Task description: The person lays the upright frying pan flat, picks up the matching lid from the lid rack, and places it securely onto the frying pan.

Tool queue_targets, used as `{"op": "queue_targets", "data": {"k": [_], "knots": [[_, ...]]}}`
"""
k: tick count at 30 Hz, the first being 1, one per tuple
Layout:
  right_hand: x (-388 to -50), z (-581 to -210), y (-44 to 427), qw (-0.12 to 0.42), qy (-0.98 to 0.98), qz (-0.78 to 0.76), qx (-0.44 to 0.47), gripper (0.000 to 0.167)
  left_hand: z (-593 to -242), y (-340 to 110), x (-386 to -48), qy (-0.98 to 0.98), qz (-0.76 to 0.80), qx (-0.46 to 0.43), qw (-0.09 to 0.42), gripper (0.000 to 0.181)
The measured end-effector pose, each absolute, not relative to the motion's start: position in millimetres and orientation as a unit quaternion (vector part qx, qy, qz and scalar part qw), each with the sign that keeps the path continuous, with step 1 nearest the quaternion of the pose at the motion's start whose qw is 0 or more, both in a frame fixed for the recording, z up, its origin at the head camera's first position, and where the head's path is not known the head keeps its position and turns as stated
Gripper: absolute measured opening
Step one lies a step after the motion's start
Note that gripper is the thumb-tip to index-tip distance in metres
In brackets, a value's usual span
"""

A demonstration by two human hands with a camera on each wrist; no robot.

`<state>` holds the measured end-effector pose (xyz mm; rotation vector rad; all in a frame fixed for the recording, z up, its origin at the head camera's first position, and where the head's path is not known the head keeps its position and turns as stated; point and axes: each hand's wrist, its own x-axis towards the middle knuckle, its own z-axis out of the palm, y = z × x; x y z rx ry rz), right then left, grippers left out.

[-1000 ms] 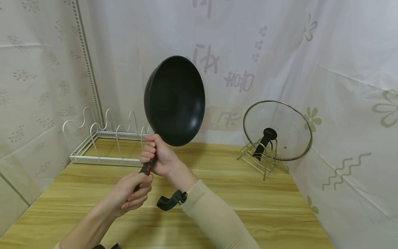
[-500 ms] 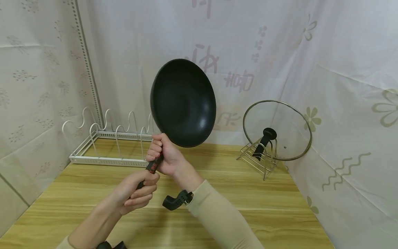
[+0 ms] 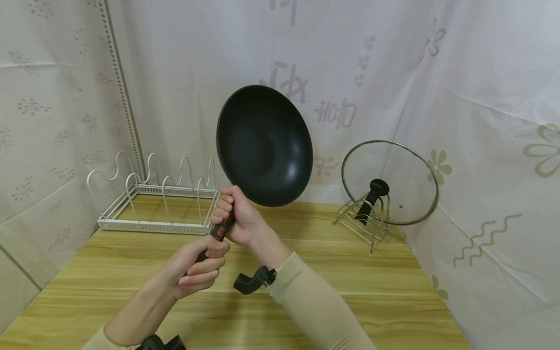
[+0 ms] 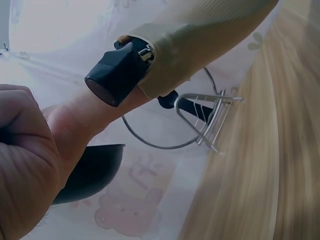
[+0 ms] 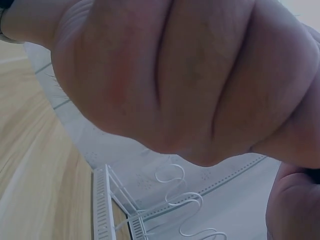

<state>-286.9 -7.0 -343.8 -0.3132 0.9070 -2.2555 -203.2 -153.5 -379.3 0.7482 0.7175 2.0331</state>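
Pan: the black pan (image 3: 264, 146) is held up in the air above the bench (image 3: 385, 291), its hollow side turned toward the head camera.
Handle: the handle (image 3: 222, 229) is slanted down to the left from the pan; red marks are seen on it between the two hands.
Right hand: the handle is gripped close to the pan by the right hand (image 3: 240, 216), its fingers (image 3: 222, 206) curled round it.
Left hand: the lower end is gripped by the left hand (image 3: 199, 267), its fingers (image 3: 201, 273) wrapped round it.
Wrists: a black device is worn at each wrist, beside a beige sleeve (image 3: 319, 301).
Lid: on the right of the bench, a glass lid (image 3: 413, 189) with a metal rim and black knob is propped, tilted, in a small wire stand (image 3: 374, 228).
Rack: a white rack (image 3: 150, 226) with wavy wire dividers is set at the back left.
Backdrop: the bench is enclosed by pale printed cloth (image 3: 175, 73).
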Motion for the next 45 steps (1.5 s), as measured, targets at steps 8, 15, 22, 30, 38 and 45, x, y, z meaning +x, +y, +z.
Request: {"op": "queue_targets", "data": {"k": [8, 15, 22, 30, 38, 45], "knots": [[-287, -344, -2, 0.334, 0.332, -0.873, -0.130, 0.050, -380, -149, -207, 0.243, 0.807, 0.309, 0.441, 0.031], [-287, -345, 2, 0.336, 0.305, -0.880, -0.140, 0.049, -380, -148, -210, 0.203, 0.806, 0.309, 0.462, 0.030], [-289, -347, 4, 0.339, 0.301, -0.881, -0.137, 0.050, -383, -144, -213, 0.159, 0.803, 0.314, 0.481, 0.030], [-290, -354, 9, 0.325, 0.298, -0.890, -0.113, 0.051, -389, -136, -217, 0.121, 0.794, 0.320, 0.502, 0.032], [-289, -359, 13, 0.316, 0.295, -0.897, -0.095, 0.051, -393, -129, -216, 0.097, 0.794, 0.313, 0.512, 0.032], [-290, -363, 17, 0.320, 0.253, -0.908, -0.093, 0.055, -394, -125, -220, 0.060, 0.781, 0.319, 0.534, 0.033]]}}
